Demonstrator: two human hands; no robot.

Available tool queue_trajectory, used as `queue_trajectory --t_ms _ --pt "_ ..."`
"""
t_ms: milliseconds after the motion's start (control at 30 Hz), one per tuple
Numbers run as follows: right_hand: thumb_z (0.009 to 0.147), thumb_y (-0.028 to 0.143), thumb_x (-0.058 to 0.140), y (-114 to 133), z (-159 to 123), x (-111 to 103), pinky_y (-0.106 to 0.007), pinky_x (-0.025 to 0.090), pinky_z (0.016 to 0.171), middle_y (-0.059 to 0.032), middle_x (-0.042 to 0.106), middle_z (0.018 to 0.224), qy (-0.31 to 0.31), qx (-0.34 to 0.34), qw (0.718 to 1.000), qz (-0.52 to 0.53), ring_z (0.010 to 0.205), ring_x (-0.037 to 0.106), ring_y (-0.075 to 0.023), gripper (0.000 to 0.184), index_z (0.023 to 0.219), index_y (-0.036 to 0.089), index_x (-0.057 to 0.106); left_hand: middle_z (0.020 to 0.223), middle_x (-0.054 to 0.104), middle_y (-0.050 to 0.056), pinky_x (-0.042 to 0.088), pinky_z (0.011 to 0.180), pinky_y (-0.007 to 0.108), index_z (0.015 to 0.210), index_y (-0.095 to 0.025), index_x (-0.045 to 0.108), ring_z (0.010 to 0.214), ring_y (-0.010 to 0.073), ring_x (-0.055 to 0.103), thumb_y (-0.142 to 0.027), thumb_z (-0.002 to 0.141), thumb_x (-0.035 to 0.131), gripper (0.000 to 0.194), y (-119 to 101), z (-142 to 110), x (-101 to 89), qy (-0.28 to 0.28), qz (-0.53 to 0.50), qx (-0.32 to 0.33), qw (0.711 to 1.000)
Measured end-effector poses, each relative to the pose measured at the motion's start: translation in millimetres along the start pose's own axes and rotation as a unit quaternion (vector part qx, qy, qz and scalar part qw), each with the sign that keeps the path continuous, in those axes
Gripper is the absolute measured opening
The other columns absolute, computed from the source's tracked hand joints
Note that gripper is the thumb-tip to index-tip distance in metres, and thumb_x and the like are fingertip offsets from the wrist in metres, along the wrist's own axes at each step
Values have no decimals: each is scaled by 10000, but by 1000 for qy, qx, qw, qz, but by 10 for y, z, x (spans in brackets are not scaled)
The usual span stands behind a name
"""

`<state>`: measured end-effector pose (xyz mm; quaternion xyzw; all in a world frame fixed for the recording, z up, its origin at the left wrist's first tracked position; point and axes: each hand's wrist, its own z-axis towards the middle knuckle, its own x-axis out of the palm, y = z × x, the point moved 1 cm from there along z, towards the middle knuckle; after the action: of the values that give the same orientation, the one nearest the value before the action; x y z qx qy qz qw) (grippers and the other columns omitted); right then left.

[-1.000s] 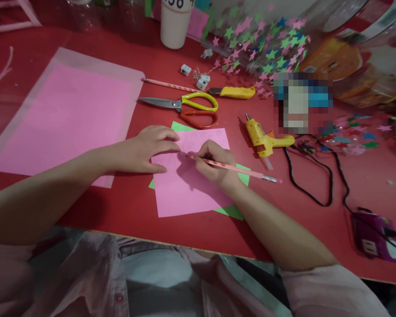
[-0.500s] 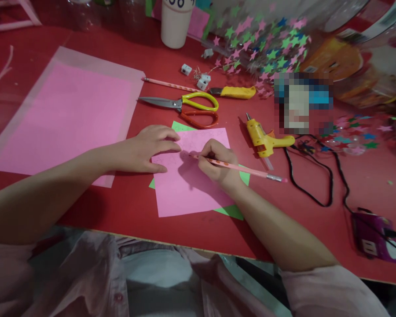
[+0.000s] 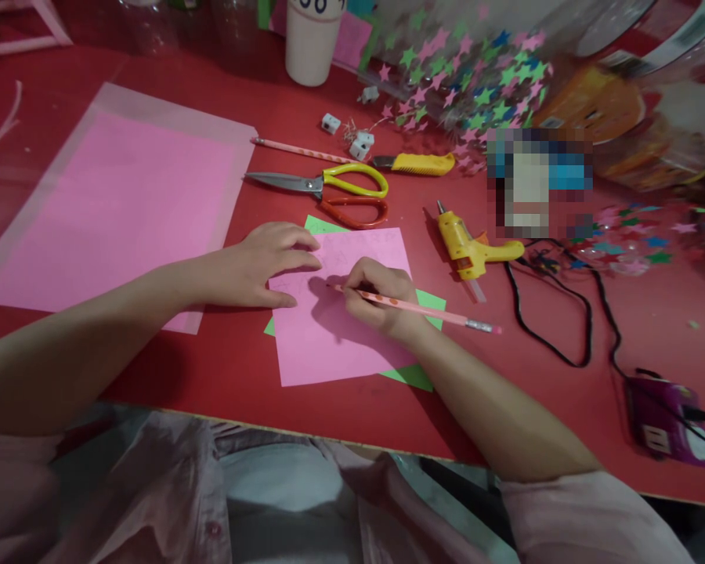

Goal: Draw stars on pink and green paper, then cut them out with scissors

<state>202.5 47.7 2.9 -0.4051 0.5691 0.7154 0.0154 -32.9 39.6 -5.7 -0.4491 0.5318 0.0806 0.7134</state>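
Note:
A pink sheet of paper (image 3: 329,345) lies on the red table over a green sheet (image 3: 414,377), whose edges stick out. Faint pencil marks show on the upper part of the pink sheet. My left hand (image 3: 270,262) rests flat with fingers spread on the pink sheet's left edge. In my right hand (image 3: 381,294) is a pink pencil (image 3: 440,313) with orange spots, its tip at the paper near the middle. The pencil's eraser end points right, over the table.
Beyond the sheets lie scissors (image 3: 317,185), another pencil (image 3: 305,150), a yellow cutter knife (image 3: 423,164) and small white cubes (image 3: 361,146). A yellow glue gun (image 3: 464,243) with a black cord (image 3: 514,305) is at right. Larger pink paper (image 3: 135,196) lies left; a white cup (image 3: 311,47) stands behind.
My right hand has shifted slightly down and left with the pencil, whose tip is now lower on the pink sheet. My left hand stays in place.

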Motion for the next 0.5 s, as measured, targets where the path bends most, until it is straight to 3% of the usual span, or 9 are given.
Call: queue_trajectory --t_ms 367,500 --pt "726 164 536 27 3 2 -230 314 504 63 500 591 24 -11 1000 10 525 412 -81 130 657 222 441 1433 483 87 273 1153 482 1284 -266 598 1364 310 380 -414 853 627 456 3 -4 -5 5 -2 -1 1000" --pt "754 192 584 -6 16 -12 -234 342 509 53 531 601 -10 3 998 58 539 449 -92 131 682 221 479 1433 483 101 275 1156 472 1315 -259 583 1361 310 383 -405 861 626 478 -4 3 0 1 -1 0 1000"
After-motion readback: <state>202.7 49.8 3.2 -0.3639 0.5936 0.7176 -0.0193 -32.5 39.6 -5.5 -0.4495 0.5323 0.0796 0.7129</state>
